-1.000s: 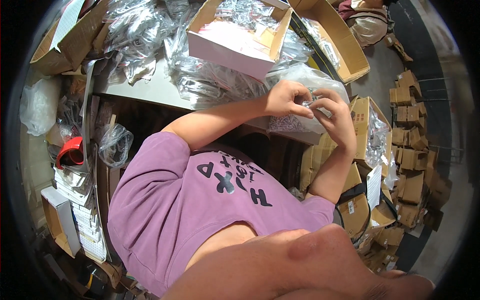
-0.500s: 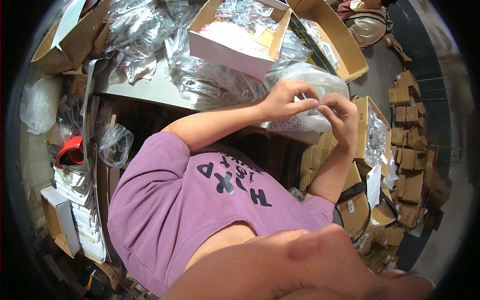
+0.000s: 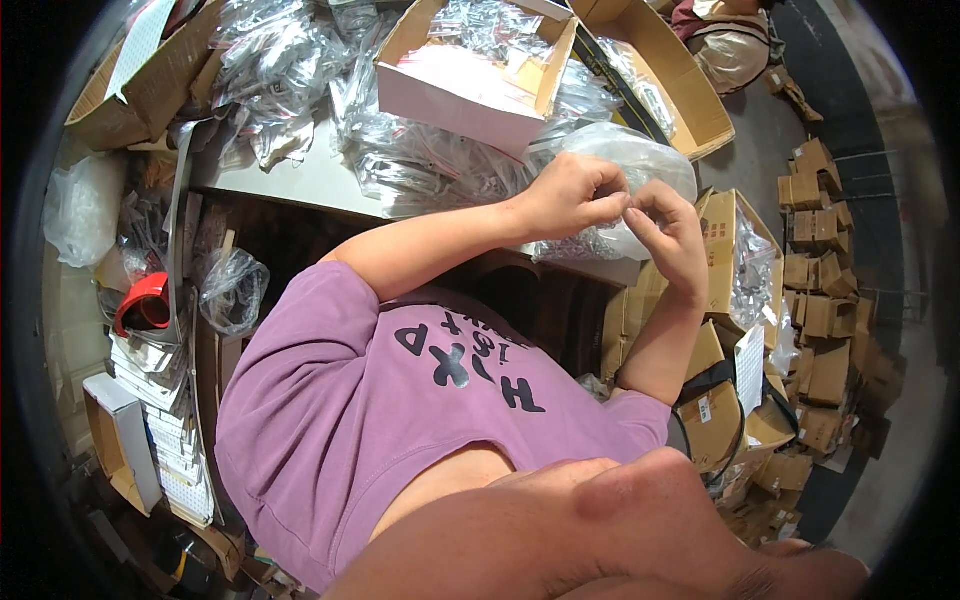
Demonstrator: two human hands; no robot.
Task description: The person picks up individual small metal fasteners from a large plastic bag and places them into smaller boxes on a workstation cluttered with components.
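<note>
Above the near right edge of the table, my left hand [image 3: 568,195] has its thumb and forefinger pinched together. My right hand [image 3: 672,235] meets it fingertip to fingertip, also in a pinch. Whatever lies between the fingers is too small to make out. Right behind and below the hands rests a large clear plastic bag [image 3: 655,160]. Small shiny pieces [image 3: 585,246] lie beside the bag, partly covered by my left hand. To the left of my hands, many flat zip bags [image 3: 430,165] with contents I cannot make out are heaped on the white table [image 3: 335,178].
An open carton [image 3: 470,113] of zip bags sits on the heap. Another carton [image 3: 700,100] stands behind the plastic bag. At my right is a box [image 3: 722,260] of bagged parts. A red ring-shaped object [image 3: 143,303] lies at the left. Someone sits at the far right.
Both hands have shifted slightly to the left, with their fingertips still together. The fingers of my left hand are curled more tightly.
</note>
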